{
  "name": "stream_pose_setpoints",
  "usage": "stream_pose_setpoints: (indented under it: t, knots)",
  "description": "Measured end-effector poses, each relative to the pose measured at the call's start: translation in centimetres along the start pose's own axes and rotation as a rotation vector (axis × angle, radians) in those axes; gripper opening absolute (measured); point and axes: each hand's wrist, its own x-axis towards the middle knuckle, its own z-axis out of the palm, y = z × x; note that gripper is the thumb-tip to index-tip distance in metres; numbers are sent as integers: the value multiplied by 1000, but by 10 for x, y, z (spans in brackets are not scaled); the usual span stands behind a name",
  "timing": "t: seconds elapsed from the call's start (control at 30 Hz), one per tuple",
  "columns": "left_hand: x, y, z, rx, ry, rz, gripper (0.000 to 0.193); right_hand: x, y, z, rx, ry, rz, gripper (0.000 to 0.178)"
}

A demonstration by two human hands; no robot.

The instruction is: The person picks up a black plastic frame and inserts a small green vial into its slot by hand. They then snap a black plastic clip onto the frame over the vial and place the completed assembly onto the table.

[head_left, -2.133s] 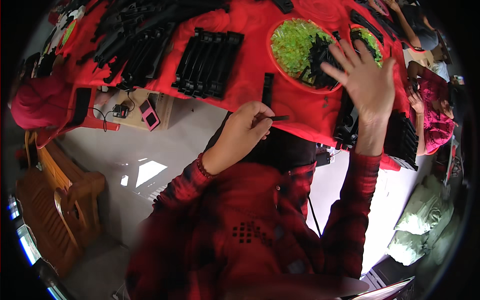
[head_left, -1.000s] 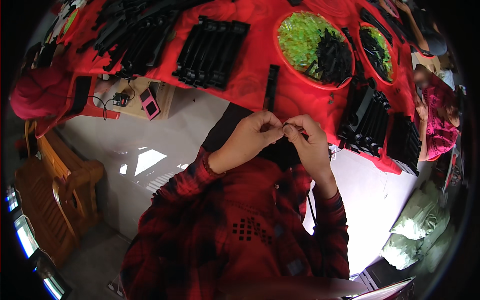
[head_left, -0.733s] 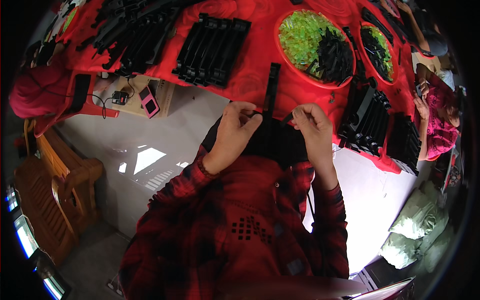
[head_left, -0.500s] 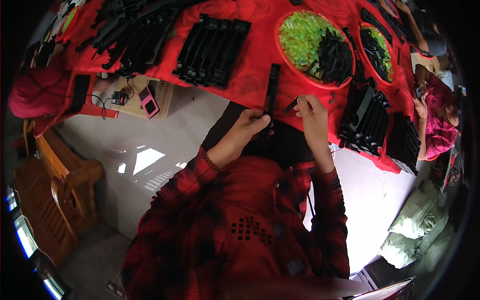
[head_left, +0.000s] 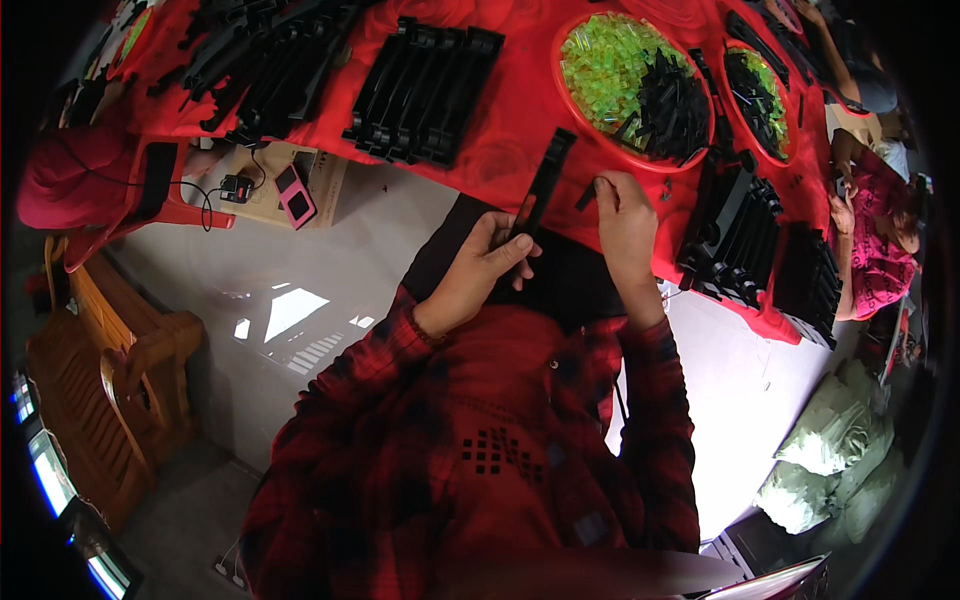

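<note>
Left hand (head_left: 477, 268) gripping black bar (head_left: 547, 178), right hand (head_left: 628, 225) pinching dark strip (head_left: 586, 196) — gap between, table edge (head_left: 478, 188) near

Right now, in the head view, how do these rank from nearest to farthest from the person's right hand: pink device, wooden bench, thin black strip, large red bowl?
From the right hand:
1. The thin black strip, held in it.
2. The large red bowl, just beyond it.
3. The pink device, off to the left.
4. The wooden bench, far left and lower.
</note>
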Motion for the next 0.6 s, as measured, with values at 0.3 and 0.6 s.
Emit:
stream_pose_setpoints:
  t: [0.3,0.6]
  knots:
    - [-3,2,-3,-149,-3,-42,25,-12,-10,-12,294,0,365,19]
    - [0,2,-4,-201,-23,-43,26,-17,-8,-5,-22,-38,33,23]
